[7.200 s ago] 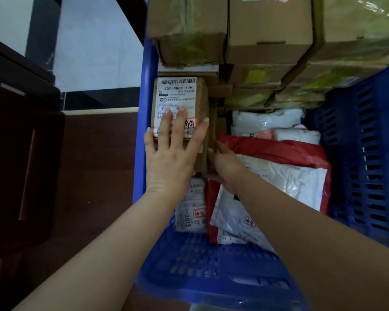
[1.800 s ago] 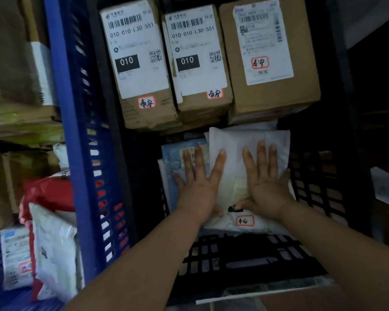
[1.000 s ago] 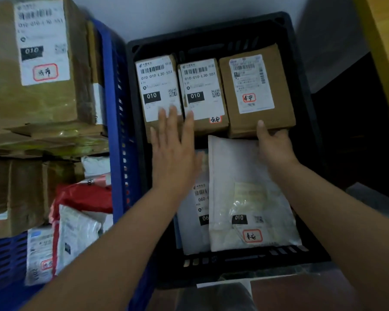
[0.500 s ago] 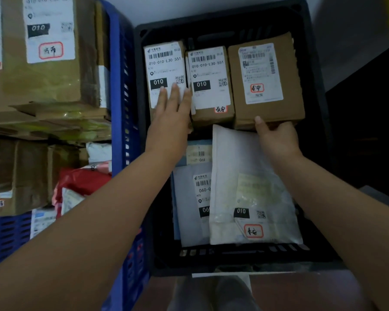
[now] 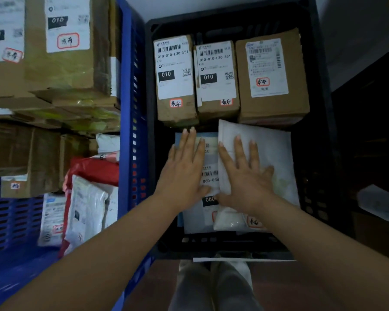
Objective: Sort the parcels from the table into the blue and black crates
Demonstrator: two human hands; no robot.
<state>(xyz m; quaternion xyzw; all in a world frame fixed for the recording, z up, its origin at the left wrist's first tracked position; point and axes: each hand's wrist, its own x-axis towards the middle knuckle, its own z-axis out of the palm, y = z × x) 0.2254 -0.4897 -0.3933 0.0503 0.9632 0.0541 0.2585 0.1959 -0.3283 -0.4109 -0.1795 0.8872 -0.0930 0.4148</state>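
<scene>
Two crates stand side by side on a dark floor, and we look down into them. We lay both hands flat, fingers straight and holding nothing, on the soft mailers in the black crate point(image 5: 321, 108). Our left hand point(image 5: 184, 169) presses on a grey mailer point(image 5: 209, 176) with a barcode label; our right hand point(image 5: 245, 173) presses on a white mailer point(image 5: 272, 151) that overlaps the grey one's edge. Just beyond our fingertips, three cardboard boxes point(image 5: 216, 108) sit in a row against the far wall of the same crate, labels up. To the left of our left hand, past the wall, the blue crate point(image 5: 130, 108) holds stacked brown boxes point(image 5: 65, 75), a red bag point(image 5: 94, 169) and white pouches point(image 5: 85, 205).
</scene>
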